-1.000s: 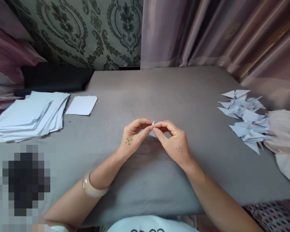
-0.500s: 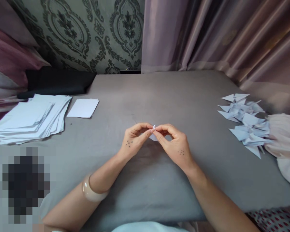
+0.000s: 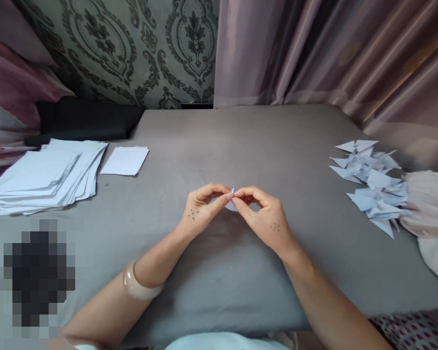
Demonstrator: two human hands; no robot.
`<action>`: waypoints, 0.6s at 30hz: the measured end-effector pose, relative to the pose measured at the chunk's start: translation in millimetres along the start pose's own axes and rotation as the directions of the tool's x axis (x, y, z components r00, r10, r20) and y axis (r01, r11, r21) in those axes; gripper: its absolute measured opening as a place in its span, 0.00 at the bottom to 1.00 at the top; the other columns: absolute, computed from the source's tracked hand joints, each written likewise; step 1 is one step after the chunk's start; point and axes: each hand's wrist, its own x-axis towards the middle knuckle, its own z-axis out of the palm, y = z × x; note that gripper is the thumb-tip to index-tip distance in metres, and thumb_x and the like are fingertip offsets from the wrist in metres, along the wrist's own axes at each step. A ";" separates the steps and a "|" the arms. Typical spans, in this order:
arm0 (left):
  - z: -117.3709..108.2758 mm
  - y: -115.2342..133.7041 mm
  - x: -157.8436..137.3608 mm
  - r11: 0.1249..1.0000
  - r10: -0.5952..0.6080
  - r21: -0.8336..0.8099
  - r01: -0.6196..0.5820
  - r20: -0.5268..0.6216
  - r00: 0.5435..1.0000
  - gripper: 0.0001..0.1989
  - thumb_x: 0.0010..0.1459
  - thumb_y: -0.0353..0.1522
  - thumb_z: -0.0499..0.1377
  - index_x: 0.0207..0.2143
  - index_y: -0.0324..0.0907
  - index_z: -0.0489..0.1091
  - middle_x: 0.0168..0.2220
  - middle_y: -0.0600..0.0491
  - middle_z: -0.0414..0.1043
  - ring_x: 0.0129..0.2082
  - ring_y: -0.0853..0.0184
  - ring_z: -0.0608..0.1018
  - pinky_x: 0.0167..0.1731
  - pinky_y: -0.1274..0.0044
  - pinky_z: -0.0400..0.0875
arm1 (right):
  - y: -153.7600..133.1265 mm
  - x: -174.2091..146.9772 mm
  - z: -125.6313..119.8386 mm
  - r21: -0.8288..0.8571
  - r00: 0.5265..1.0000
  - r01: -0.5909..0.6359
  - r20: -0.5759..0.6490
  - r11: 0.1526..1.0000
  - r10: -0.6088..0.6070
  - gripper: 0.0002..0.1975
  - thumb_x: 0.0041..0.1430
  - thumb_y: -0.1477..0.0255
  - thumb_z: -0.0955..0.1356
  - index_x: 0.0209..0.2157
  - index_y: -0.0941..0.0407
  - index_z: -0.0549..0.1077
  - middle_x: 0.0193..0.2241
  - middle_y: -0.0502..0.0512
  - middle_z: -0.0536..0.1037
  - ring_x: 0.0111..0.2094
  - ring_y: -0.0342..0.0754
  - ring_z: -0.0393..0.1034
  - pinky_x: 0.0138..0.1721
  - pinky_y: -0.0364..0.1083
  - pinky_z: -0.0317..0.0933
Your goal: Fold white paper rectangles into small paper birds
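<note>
Between my two hands, over the middle of the table, is a small folded white paper [image 3: 231, 206]. Thumb and fingers of my left hand [image 3: 203, 204] pinch it from the left side. My right hand [image 3: 263, 212] pinches it from the right, fingertips almost touching those of the left. A thin paper tip sticks up between the fingertips. Most of the folded paper is hidden behind the thumbs, so its full shape cannot be made out.
Stacked white sheets [image 3: 47, 180] lie at the left, beside a smaller pile of square paper [image 3: 126, 161]. Folded paper cranes [image 3: 377, 182] are heaped at the right, against a pale cloth [image 3: 427, 204]. A black cloth [image 3: 91, 119] sits at the back left of the grey-covered table [image 3: 241, 141].
Both hands keep their pinch in nearly the same place. The paper tip between the fingertips shows slightly less. The whole view has shifted a little.
</note>
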 end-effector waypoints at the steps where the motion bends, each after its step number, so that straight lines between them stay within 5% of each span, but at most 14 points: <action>1: 0.0 -0.4 0.2 1.000 -0.002 -0.006 0.002 -0.005 1.000 0.04 0.52 0.32 0.68 0.30 0.42 0.77 0.33 0.54 0.77 0.36 0.69 0.77 0.42 0.77 0.72 | 0.0 0.3 -0.2 0.002 1.000 -0.010 -0.003 1.000 0.010 0.01 0.57 0.72 0.70 0.33 0.54 0.75 0.31 0.48 0.78 0.32 0.42 0.73 0.38 0.43 0.68; 18: -1.5 0.4 1.3 0.995 -0.079 -0.061 0.082 0.042 0.996 0.07 0.53 0.34 0.67 0.31 0.40 0.75 0.35 0.51 0.75 0.37 0.68 0.76 0.40 0.77 0.71 | 0.0 1.2 -1.7 -0.096 0.996 0.091 -0.003 0.991 -0.092 0.03 0.58 0.72 0.69 0.34 0.51 0.76 0.38 0.53 0.75 0.41 0.46 0.72 0.47 0.48 0.66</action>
